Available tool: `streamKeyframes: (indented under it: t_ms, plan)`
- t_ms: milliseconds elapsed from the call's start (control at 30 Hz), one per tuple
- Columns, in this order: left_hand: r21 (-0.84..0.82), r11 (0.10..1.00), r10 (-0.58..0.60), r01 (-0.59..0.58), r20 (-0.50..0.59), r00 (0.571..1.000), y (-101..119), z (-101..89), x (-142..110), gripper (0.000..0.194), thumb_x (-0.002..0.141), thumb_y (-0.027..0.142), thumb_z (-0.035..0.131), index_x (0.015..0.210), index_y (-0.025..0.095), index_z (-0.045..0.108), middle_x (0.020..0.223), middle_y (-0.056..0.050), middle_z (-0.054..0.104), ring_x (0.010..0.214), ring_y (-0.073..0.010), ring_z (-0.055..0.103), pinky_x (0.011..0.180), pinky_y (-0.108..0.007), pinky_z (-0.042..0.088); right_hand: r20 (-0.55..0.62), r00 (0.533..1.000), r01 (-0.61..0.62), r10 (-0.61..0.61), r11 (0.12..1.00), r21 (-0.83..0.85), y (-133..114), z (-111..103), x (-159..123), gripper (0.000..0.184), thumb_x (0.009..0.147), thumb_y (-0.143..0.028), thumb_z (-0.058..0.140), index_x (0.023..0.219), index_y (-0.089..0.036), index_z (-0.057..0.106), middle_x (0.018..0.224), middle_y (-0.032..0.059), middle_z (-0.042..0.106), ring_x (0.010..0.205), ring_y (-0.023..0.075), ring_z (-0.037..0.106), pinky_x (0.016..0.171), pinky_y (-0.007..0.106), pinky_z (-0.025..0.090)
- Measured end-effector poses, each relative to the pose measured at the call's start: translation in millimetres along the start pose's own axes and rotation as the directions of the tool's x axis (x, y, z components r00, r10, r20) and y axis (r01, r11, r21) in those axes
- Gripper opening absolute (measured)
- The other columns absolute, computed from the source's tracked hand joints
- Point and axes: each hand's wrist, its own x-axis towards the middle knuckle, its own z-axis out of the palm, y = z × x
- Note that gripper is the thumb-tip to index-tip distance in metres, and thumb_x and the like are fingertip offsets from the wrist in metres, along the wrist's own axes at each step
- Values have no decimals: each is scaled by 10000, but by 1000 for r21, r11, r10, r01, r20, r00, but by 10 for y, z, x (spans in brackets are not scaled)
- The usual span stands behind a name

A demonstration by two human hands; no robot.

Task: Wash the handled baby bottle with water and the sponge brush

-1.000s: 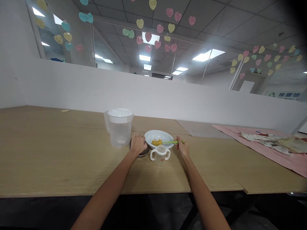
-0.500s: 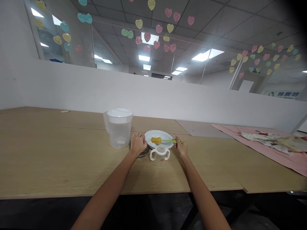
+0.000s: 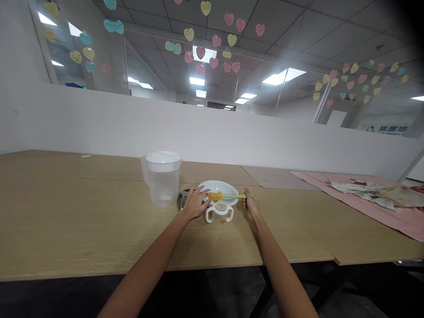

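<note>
My right hand [image 3: 251,204] is closed round the end of the green handle of a sponge bottle brush [image 3: 232,195]. Its yellow sponge head lies over a white plate [image 3: 215,183]. My left hand [image 3: 194,205] is open, fingers spread, with the fingertips close to the sponge; whether they touch it I cannot tell. Beneath that hand is a dark round dish [image 3: 179,202], partly hidden, with something clear in it. In front of the plate a clear baby bottle [image 3: 219,217] with two white handles stands upright, its top uncapped.
A translucent lidded pitcher [image 3: 164,181] stands behind and left of my left hand. To the far right, a pink cloth [image 3: 318,181] carries papers or packets [image 3: 364,192]. A white wall with glass above runs behind the table [image 3: 99,221].
My left hand has gone from closed over the dark dish to open with fingers spread, reaching right towards the sponge head. My right hand keeps its hold on the brush. The view has shifted slightly.
</note>
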Motion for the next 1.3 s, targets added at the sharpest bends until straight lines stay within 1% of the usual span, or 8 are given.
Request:
streamKeyframes:
  t_ms: [500, 567, 700, 800, 933, 1033, 1200, 1300]
  plan:
    - [-177, 972, -152, 155, 32, 988, 59, 22, 6, 414, 805, 364, 460, 1197, 230, 463, 1167, -77, 556, 1102, -239, 462, 1011, -536, 108, 26, 997, -72, 69, 979, 192, -25, -5, 16, 341, 700, -440, 621, 598, -175, 433, 383, -105, 318, 310, 19, 264, 280, 129, 206]
    - [-186, 972, -146, 143, -1, 989, 63, 23, 9, 419, 789, 338, 482, 1191, 222, 466, 1162, -74, 557, 1104, -236, 459, 1015, -507, 144, -4, 997, -70, 72, 974, 217, -41, -4, 19, 339, 709, -433, 614, 596, -179, 421, 384, -106, 318, 310, 18, 265, 283, 126, 212]
    - [-261, 962, -111, 78, -115, 987, 88, 6, 22, 460, 743, 234, 514, 1197, 191, 450, 1170, -74, 540, 1085, -215, 473, 960, -375, 316, -114, 990, -53, 84, 965, 256, -77, -4, 14, 331, 751, -436, 564, 596, -181, 419, 382, -105, 321, 310, 19, 273, 290, 120, 236]
    - [-318, 947, -119, 53, -193, 974, 115, -6, 31, 400, 746, 205, 503, 1145, 183, 474, 1126, -67, 557, 1039, -196, 506, 902, -317, 380, -145, 985, -54, 89, 972, 230, -77, 2, 4, 306, 762, -401, 564, 597, -176, 437, 387, -96, 343, 321, 21, 295, 293, 115, 240]
    - [-372, 925, -176, 73, -250, 952, 123, 15, 32, 302, 761, 287, 530, 1045, 190, 490, 1064, -50, 585, 999, -180, 534, 877, -300, 402, -54, 992, -99, 115, 966, 238, -69, 15, -6, 303, 747, -395, 588, 593, -174, 449, 390, -91, 350, 323, 25, 300, 283, 119, 240]
    - [-378, 917, -238, 131, -252, 938, 118, 26, 32, 325, 755, 325, 549, 1042, 191, 473, 1072, -53, 582, 991, -183, 544, 863, -305, 412, 37, 992, -130, 124, 948, 291, -84, 22, -14, 304, 747, -410, 592, 615, -173, 454, 393, -97, 332, 320, 24, 279, 279, 123, 238]
    - [-344, 938, -143, 34, -297, 944, 140, -13, 36, 413, 774, 321, 546, 1148, 192, 425, 1170, -63, 528, 1079, -178, 489, 937, -313, 368, 168, 978, -166, 124, 948, 270, -109, 43, -46, 356, 724, -449, 617, 608, -176, 420, 406, -92, 333, 335, 22, 290, 287, 122, 246]
    - [-309, 951, -119, 16, -317, 941, 159, -28, 25, 413, 794, 340, 527, 1165, 189, 424, 1167, -71, 532, 1084, -180, 485, 938, -314, 373, 150, 984, -139, 101, 951, 275, -115, 49, -57, 364, 713, -444, 629, 595, -177, 411, 402, -92, 331, 336, 21, 290, 293, 126, 243]
